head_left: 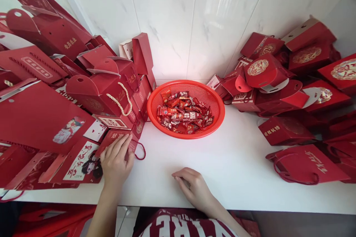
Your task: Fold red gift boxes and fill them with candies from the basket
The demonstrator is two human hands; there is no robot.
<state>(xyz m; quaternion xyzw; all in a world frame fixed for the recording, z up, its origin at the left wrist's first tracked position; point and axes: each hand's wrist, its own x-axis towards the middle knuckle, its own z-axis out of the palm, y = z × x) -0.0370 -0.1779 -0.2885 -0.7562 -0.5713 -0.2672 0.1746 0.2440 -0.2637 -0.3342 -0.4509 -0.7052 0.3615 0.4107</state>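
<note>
My left hand (pixel 116 160) lies on a small red gift box (pixel 113 137) with a dark red cord loop, at the front of the left stack. Its fingers are stretched out over the box's top, with the thumb towards the right side. On the white table, my right hand (pixel 196 189) rests near the front edge, fingers loosely bent and nothing visible in them. Beyond both hands stands a red plastic basket (pixel 151 115) with many wrapped candies (pixel 183 114) inside, mostly in red wrappers.
Red gift boxes (pixel 97 89) with cord handles are piled high on the left. More red boxes (pixel 267 70) crowd the right side of the table (pixel 228 163). A tiled wall (pixel 167 26) closes off the back. Below the table at left is a red stool (pixel 52 216).
</note>
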